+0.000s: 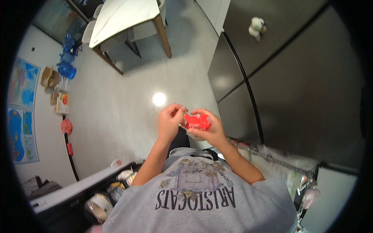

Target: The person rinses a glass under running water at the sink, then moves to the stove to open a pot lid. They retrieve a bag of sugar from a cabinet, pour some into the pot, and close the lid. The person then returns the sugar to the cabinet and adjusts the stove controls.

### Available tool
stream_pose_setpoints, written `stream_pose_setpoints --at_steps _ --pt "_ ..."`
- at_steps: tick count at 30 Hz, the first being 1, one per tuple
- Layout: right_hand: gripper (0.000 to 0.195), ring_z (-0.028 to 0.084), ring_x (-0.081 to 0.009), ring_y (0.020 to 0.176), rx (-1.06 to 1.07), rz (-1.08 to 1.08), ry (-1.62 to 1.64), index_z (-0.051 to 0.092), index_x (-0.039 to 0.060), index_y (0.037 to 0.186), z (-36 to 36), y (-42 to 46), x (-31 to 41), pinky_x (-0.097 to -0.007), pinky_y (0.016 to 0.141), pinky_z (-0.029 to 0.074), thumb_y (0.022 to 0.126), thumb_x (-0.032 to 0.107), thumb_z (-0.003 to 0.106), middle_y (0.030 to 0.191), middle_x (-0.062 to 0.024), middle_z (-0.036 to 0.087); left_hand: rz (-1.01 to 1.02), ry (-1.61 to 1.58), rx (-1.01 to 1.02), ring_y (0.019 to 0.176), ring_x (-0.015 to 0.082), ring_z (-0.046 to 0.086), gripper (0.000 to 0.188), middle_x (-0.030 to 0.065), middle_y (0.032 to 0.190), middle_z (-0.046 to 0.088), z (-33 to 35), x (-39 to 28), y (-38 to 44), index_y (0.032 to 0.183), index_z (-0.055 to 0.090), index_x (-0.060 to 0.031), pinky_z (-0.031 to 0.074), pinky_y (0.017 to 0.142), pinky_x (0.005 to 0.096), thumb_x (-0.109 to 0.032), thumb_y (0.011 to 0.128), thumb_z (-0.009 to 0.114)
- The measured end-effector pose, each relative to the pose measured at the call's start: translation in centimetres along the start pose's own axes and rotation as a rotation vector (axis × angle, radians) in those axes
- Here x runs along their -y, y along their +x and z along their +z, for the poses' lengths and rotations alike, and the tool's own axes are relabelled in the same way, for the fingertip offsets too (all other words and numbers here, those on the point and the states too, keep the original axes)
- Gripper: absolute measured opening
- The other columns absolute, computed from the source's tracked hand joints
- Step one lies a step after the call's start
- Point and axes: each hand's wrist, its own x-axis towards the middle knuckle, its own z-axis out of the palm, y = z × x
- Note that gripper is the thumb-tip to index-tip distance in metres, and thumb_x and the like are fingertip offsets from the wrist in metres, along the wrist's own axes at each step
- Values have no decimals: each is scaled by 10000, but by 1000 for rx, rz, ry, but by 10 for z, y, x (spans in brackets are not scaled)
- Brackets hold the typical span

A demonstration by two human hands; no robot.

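In front of my body I hold a small red plastic package [198, 121] that bears writing. My right hand [209, 128] grips it from the right side, thumb below and fingers above. My left hand [172, 119] is at the package's left end, with thumb and fingertips pinched together there; a small pale piece shows between the hands, too blurred to name. Beneath the red package, a translucent part hangs near the right palm.
A dark refrigerator [288, 87] with a small plush toy [257, 28] stands to the right. A marble-topped table [125, 20] is ahead. Blue water bottles [67, 70] and cardboard boxes [49, 78] line the left wall. A wire rack [274, 159] lies at lower right, a cluttered shelf at lower left.
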Motion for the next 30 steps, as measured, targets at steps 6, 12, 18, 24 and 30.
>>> stream_pose_setpoints --at_steps 6,12,18,24,30 --pt "161 631 -70 739 -219 140 124 683 6 964 -3 157 12 -255 667 514 833 76 746 837 -11 692 -52 -105 183 588 70 529 197 -3 712 570 -24 -52 157 844 569 -48 442 518 240 -187 977 612" --pt "85 603 -64 739 -385 79 207 685 18 931 -50 302 15 -238 647 478 868 63 721 852 -3 673 71 -80 320 589 82 546 193 14 712 582 -7 -104 313 865 541 -54 459 531 235 -168 971 655" --pt "94 629 -84 793 -394 101 499 714 18 970 -119 441 0 -257 694 503 906 85 708 894 -8 693 326 136 272 688 115 644 139 50 776 654 28 -132 458 872 607 -14 524 617 260 -83 905 723" --pt "148 663 -114 877 -227 152 628 706 17 1041 -192 579 10 -286 763 529 904 74 696 965 -53 713 867 423 300 721 207 661 144 106 829 682 55 -191 611 858 638 -13 526 636 294 -46 825 774" --pt "177 651 -114 880 -515 2 705 667 25 1078 -222 686 38 -290 771 523 920 96 702 975 -38 693 369 -1 621 1009 199 637 581 89 1080 638 95 -231 744 1253 527 5 512 882 329 -377 879 754"
